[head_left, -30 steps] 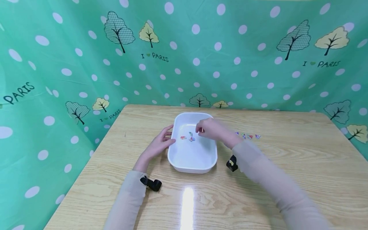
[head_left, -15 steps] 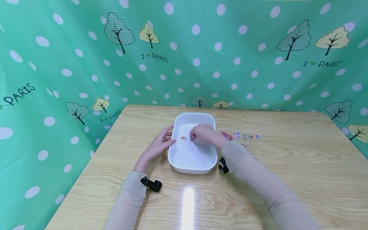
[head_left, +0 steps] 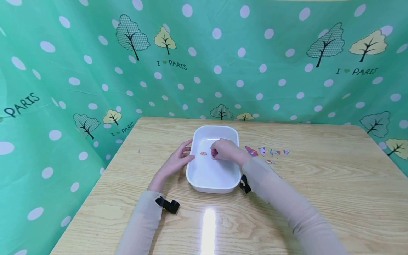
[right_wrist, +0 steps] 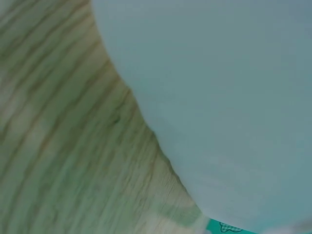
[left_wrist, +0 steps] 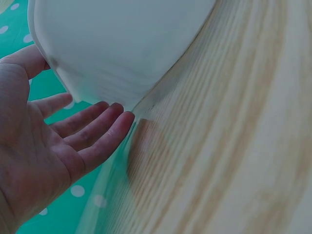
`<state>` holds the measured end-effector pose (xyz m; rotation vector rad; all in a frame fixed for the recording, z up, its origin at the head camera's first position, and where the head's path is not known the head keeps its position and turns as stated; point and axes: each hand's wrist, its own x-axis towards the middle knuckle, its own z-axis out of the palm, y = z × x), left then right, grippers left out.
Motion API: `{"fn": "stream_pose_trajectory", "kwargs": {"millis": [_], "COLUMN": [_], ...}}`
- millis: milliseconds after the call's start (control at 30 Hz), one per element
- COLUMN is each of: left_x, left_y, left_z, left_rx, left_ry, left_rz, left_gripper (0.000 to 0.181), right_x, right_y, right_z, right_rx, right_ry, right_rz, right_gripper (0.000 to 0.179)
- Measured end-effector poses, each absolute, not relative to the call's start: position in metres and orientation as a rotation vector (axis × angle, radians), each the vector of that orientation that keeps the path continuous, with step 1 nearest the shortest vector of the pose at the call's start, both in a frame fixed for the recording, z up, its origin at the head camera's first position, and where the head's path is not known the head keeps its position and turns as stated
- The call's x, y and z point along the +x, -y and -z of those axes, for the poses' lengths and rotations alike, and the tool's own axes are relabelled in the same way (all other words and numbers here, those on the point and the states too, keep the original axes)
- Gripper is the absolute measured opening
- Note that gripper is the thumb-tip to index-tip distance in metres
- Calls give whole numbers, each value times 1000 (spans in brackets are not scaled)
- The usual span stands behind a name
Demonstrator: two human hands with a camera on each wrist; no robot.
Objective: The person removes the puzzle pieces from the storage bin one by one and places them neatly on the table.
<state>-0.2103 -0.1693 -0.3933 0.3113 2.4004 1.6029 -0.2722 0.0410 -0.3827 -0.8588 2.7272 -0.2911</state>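
Note:
A white rectangular plastic basin (head_left: 213, 177) stands on the wooden table. My left hand (head_left: 175, 159) rests at its left side, thumb at the rim and relaxed fingers along the outer wall. In the left wrist view, the left hand (left_wrist: 63, 131) has its fingers spread loosely beside the basin wall (left_wrist: 117, 44). My right hand (head_left: 226, 150) reaches inside, fingertips curled down on a small multicoloured piece (head_left: 213, 158), mostly hidden. A small red and orange piece (head_left: 203, 153) lies left of it on the basin floor. The right wrist view shows no fingers, only the basin (right_wrist: 219, 107) and table.
Right of the basin, several small shiny colourful pieces lie in a loose row, among them a larger red one (head_left: 251, 151) and a purple one (head_left: 262, 151). A green dotted curtain (head_left: 204, 85) hangs behind the wooden table (head_left: 318, 170).
My right hand has moved left and down to the pieces in the basin and now covers most of them. The colourful pieces right of the basin have come into sight. My left hand stays put.

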Motion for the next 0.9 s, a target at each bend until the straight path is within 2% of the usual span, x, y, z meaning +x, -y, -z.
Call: {"fn": "stream_pose_trajectory", "kwargs": {"millis": [167, 567, 900], "left_x": [-203, -202, -217], "left_y": [166, 166, 171], "left_z": [381, 379, 405], "left_rx": [307, 310, 299], "left_ry": [-2402, -2406, -2404], "left_rz": [-1582, -1586, -1612], "left_gripper": [64, 63, 64], "right_x": [-273, -271, -268], "right_y": [-41, -41, -47], "right_z": [382, 381, 371], "right_rx": [-836, -813, -842], "right_ry": [-2716, -2703, -2727], "right_rz": [300, 332, 389], "right_gripper": [6, 13, 13]}}
